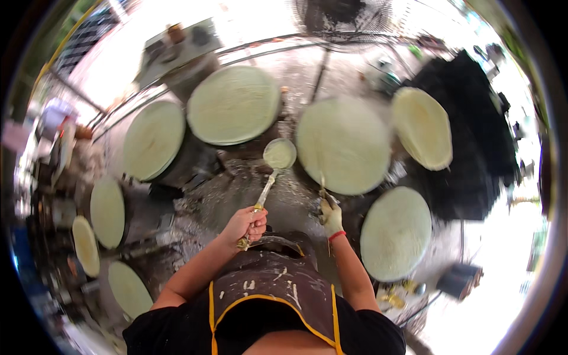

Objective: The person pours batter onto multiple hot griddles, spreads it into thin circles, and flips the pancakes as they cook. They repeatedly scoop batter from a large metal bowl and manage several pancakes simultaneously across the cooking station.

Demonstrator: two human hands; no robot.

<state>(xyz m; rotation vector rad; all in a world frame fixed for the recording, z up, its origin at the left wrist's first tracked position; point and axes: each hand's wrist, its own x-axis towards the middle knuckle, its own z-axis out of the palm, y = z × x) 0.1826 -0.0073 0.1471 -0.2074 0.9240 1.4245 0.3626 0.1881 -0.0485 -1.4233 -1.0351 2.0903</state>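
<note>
My left hand is closed round the handle of a ladle, whose round bowl of pale batter points away from me. That bowl hangs beside a large round griddle coated with a pale, smooth layer. In a whitish glove, my right hand grips a thin stick-like tool at the near edge of this griddle. The tool's tip is blurred, so its exact shape is unclear. A red band circles my right wrist.
More pale-coated round griddles stand around me, including one far left and one near right. A pale round sheet lies by a dark stack at the right. Beyond the griddles stands a large fan.
</note>
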